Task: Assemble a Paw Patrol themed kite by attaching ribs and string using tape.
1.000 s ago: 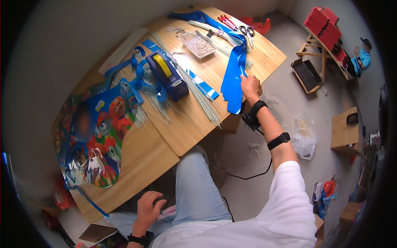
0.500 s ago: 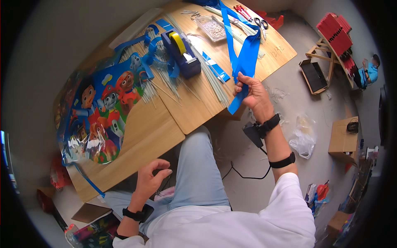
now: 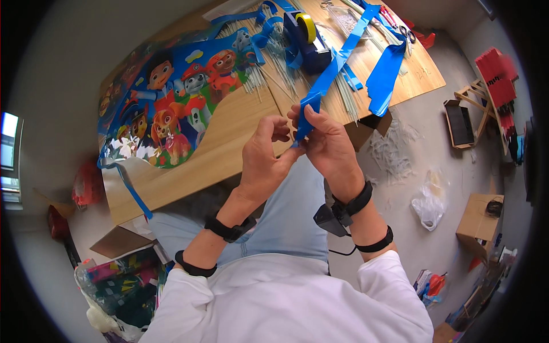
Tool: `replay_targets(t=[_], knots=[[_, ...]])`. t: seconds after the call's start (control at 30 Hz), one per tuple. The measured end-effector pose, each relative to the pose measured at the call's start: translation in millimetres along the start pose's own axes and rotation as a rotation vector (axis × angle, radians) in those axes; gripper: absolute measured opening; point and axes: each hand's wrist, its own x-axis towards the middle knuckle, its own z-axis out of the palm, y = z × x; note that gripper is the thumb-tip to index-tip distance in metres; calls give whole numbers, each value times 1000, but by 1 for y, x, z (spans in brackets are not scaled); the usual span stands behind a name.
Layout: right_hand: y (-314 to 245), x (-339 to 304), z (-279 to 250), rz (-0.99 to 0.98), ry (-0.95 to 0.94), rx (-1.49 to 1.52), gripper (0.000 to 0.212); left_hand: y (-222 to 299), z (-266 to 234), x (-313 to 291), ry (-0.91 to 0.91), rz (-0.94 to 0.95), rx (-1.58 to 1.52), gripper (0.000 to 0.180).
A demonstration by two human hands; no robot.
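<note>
A long shiny blue plastic strip [image 3: 333, 70] runs from the far side of the table down to my hands. My right hand [image 3: 331, 150] pinches its near end between thumb and fingers, above my lap at the table's front edge. My left hand [image 3: 264, 157] is close beside it, fingers bent and apart from the thumb. Its thumb tip reaches the strip's lower end; whether it touches is hard to see. A wider blue strip piece [image 3: 384, 81] hangs toward the table's right front edge. The dark blue tape dispenser [image 3: 311, 46] with a yellow roll stands behind the strip.
A printed cartoon foil sheet [image 3: 194, 86] covers the table's left part, a blue ribbon [image 3: 132, 191] trailing off it. Thin pale sticks [image 3: 345, 100], a clear tray [image 3: 347, 22] and scissors [image 3: 407, 37] lie on the table [image 3: 240, 134]. A white plastic bag [image 3: 429, 203] lies on the floor.
My right hand has drawn the blue strip's end left and nearer to me. My left hand has risen from my lap to meet it. The view has shifted.
</note>
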Motion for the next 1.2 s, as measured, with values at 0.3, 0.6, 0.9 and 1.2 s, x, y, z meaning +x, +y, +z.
replay_targets(t=[0.3, 0.6, 0.9, 1.2], knots=[[41, -13, 56, 17, -157, -144, 24, -6, -53, -35, 185, -58, -375, 24], [53, -10, 97, 35, -283, -105, 11, -15, -132, -92, 91, -250, -571, 31], [96, 0, 121, 7, -147, -430, 14, -28, -186, -135, 98, -331, -710, 25], [125, 13, 97, -111, -110, -858, 25, -40, -222, -138, 125, -382, -867, 24]])
